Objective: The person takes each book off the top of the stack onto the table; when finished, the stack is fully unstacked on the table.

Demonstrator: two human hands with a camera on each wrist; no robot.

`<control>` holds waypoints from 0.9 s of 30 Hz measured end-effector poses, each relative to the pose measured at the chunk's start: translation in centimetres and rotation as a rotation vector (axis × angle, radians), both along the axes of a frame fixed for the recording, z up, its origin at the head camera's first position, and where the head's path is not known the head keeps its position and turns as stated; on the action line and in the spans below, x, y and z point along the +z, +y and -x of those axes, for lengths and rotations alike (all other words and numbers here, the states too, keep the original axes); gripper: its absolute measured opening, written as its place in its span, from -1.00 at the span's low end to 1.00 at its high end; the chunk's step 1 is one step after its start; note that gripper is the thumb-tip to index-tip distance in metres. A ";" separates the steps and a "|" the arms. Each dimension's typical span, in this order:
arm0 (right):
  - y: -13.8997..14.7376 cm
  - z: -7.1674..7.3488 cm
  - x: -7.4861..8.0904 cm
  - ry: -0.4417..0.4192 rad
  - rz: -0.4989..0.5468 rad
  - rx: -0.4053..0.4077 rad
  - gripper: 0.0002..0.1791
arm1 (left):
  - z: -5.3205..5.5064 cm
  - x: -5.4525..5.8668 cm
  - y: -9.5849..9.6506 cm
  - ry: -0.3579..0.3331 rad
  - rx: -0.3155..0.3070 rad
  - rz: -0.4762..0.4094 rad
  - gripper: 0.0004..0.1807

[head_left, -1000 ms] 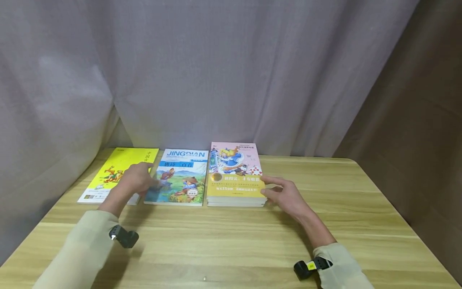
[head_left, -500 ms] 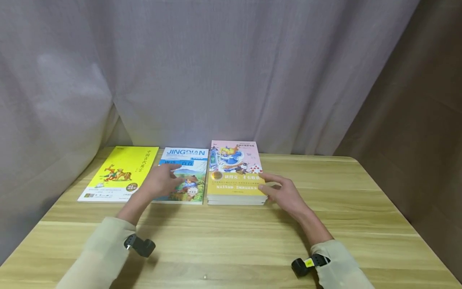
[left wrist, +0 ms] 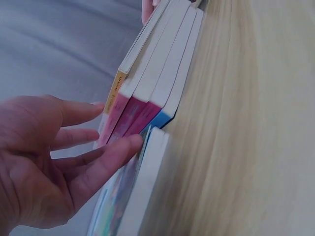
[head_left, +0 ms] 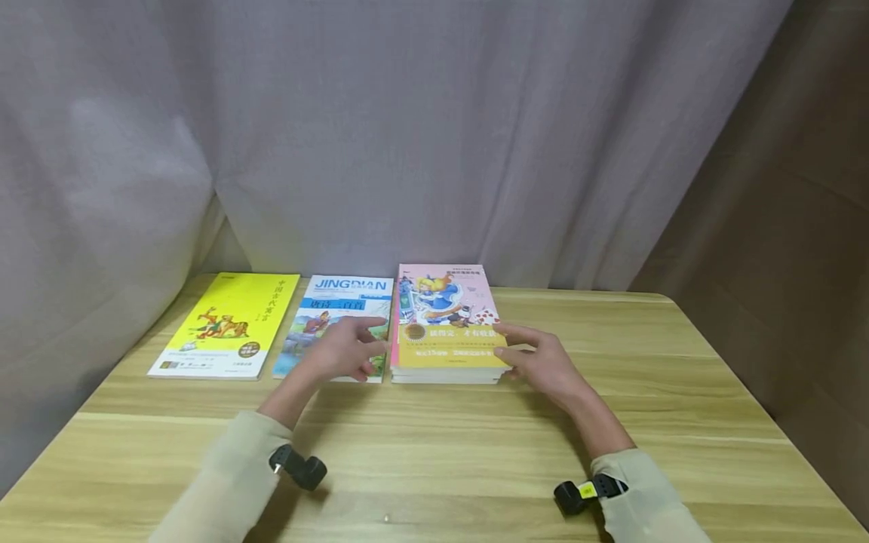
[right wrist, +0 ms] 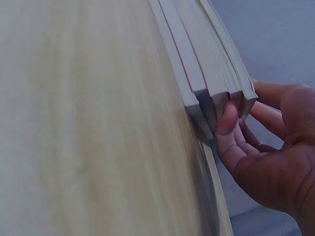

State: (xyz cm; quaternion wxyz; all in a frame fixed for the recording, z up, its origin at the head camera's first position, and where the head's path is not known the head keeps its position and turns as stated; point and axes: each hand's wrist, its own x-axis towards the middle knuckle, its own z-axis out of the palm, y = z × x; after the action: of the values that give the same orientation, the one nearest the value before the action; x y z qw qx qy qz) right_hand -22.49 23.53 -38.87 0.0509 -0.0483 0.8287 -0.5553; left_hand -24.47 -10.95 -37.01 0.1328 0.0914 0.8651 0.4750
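Observation:
A stack of several books (left wrist: 157,64) lies flat on the table, with pink spines and a blue one at the bottom. On top is a pink and yellow picture-cover book (head_left: 441,302), slightly askew over those below. My right hand (head_left: 543,366) pinches its right edge, the thumb (right wrist: 227,120) at the page edges and the fingers behind. My left hand (head_left: 342,347), thumb and fingers spread apart, hovers over a blue landscape-cover book (head_left: 302,343). Its fingertips come right up to the stack's spine side and hold nothing.
A yellow book (head_left: 227,320) with a tiger picture lies left of the blue one. All the books rest towards the back of the wooden table (head_left: 441,445). A grey curtain (head_left: 434,136) hangs behind, and a dark brown one (head_left: 801,226) on the right.
My left hand has moved right, from beside the yellow book across the blue one to the stack. The top book's near end has shifted slightly right with my right hand.

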 end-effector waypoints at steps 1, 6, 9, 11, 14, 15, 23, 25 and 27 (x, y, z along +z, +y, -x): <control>0.2 0.0 0.1 -0.002 -0.003 -0.003 -0.39 | 0.0 -0.1 0.2 -0.009 -0.009 -0.025 -0.32; 1.0 0.1 0.4 -0.027 -0.009 0.011 -0.37 | -0.2 -0.8 0.9 -0.069 -0.044 -0.146 -0.26; 1.5 0.1 0.6 -0.065 0.002 0.054 -0.35 | -0.1 -1.0 1.1 -0.101 -0.055 -0.194 -0.24; 1.8 0.0 0.7 -0.092 0.010 0.091 -0.32 | -0.1 -1.2 1.1 -0.114 -0.057 -0.214 -0.23; 2.0 0.0 0.7 -0.139 0.034 0.110 -0.31 | 0.1 -1.4 0.9 -0.144 -0.057 -0.247 -0.21; 2.0 0.0 0.6 -0.144 0.038 0.116 -0.30 | 0.1 -1.5 0.8 -0.153 -0.058 -0.257 -0.21; 1.5 0.3 0.0 -0.114 0.051 0.068 -0.37 | 0.4 -2.0 0.5 -0.172 -0.073 -0.296 -0.19; 1.6 0.3 -0.1 -0.128 0.070 0.069 -0.36 | 0.4 -2.1 0.5 -0.173 -0.076 -0.301 -0.19; 1.6 0.3 -0.2 -0.143 0.100 0.072 -0.32 | 0.5 -2.1 0.4 -0.167 -0.094 -0.302 -0.19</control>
State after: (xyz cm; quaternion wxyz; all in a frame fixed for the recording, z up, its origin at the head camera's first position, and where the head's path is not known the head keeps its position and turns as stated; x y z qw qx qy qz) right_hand -22.76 25.09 -39.04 0.1276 -0.0406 0.7918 -0.5960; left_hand -24.95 -10.55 -39.10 0.2111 0.1107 0.7645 0.5989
